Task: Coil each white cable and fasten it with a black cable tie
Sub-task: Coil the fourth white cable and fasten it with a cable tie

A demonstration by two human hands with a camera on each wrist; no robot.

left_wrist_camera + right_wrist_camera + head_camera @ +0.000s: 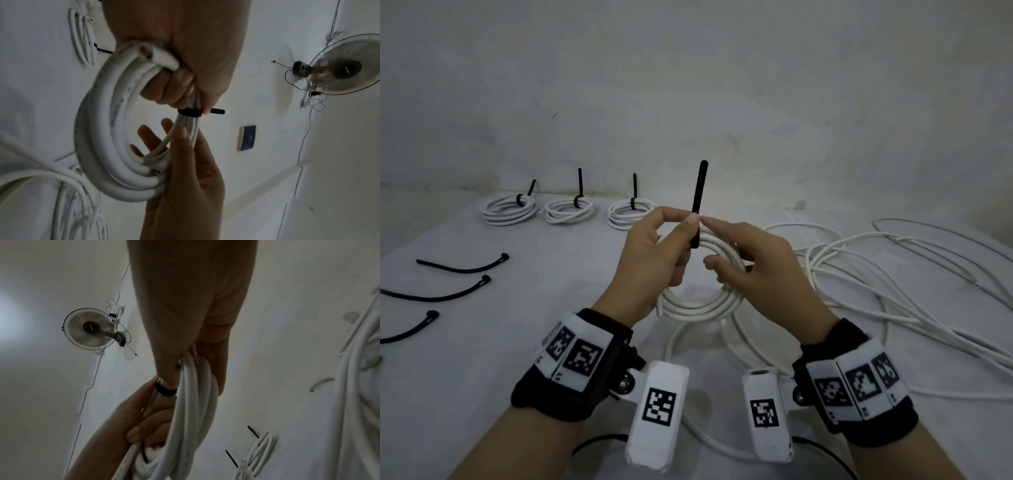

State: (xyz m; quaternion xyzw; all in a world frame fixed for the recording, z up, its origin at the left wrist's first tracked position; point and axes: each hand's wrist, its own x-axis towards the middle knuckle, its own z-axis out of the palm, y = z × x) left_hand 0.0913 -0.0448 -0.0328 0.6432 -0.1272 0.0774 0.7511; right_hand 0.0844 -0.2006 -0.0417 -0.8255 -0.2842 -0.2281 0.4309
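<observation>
While the left hand grips the white coil above the counter, its fingers pinch the black tie, tail pointing straight up; right hand fingers clamp the coil beside it, so cinching probably means pulling upward.

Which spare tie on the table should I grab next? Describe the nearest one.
On the table's left side lie three loose black ties in a column. Take the nearest tie: it is closest to the camera and cut off by the picture's left edge.
</observation>
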